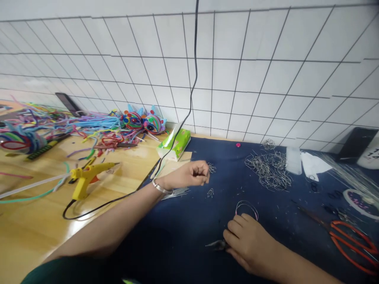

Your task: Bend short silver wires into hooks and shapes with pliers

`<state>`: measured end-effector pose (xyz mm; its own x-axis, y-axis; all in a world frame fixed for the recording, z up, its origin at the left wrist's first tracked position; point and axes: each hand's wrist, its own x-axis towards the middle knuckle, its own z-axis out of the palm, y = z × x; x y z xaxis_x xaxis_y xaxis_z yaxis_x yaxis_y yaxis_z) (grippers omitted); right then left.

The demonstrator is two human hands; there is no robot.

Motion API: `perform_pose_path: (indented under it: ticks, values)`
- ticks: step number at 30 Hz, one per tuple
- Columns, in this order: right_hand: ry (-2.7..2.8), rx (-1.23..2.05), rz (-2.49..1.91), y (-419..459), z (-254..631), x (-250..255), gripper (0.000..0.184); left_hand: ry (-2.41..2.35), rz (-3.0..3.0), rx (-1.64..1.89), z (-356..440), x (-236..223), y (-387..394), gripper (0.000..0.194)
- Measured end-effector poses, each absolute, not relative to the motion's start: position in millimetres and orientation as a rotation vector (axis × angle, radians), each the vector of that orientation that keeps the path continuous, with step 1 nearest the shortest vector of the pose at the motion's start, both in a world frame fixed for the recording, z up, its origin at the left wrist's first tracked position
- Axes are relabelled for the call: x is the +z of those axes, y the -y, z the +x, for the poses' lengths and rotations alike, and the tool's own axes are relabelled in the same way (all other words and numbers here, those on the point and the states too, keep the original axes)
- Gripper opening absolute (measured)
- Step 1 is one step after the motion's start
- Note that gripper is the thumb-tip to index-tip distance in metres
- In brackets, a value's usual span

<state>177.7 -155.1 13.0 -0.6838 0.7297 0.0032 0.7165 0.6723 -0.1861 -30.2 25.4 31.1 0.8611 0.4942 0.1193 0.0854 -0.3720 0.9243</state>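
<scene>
The right hand (250, 245) is curled around pliers (218, 245) whose tips point left, low over the dark blue cloth (183, 232); a thin wire loop (247, 205) shows at its knuckles. The left hand (199, 173), fingers bent inward, is above the cloth's left part, near a small cluster of wire pieces (212, 168); whether it grips anything I cannot tell. A tangled wire pile (268, 167) lies at the far right, orange-handled scissors (340, 232) at right, and a yellow glue gun (87, 177) at left on the wood.
</scene>
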Motion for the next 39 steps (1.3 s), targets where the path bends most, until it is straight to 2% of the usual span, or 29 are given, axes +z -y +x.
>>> perform_pose_path:
  ticks: [6, 10, 15, 19, 21, 26, 31, 39]
  values:
    - [2.772, 0.337, -1.248, 163, 183, 4, 0.014, -0.545, 2.076, 0.295, -49, 2, 32, 0.013]
    - [2.792, 0.363, -1.224, 166, 182, 3, 0.020, -0.594, 2.120, 0.220, -46, 2, 42, 0.016]
    - [2.809, 0.397, -1.215, 172, 182, 1, 0.038, -0.587, 1.998, -0.061, -27, 9, 46, 0.017]
    - [2.754, 0.452, -1.229, 175, 184, -1, 0.049, -0.538, 2.136, -0.131, -11, 7, 45, 0.019]
    - [2.705, 0.473, -1.213, 175, 186, -3, 0.045, -0.530, 2.172, -0.134, -6, 6, 43, 0.021]
    - [2.458, 0.351, -1.289, 159, 194, -10, 0.020, -0.484, 2.190, -0.103, -4, 4, 39, 0.022]
    - [2.319, 0.331, -1.359, 128, 195, -12, 0.018, -0.472, 2.151, -0.096, -5, 2, 36, 0.019]
    - [2.186, 0.625, -1.353, 114, 191, -20, 0.011, -0.468, 2.184, -0.111, -4, 4, 32, 0.016]
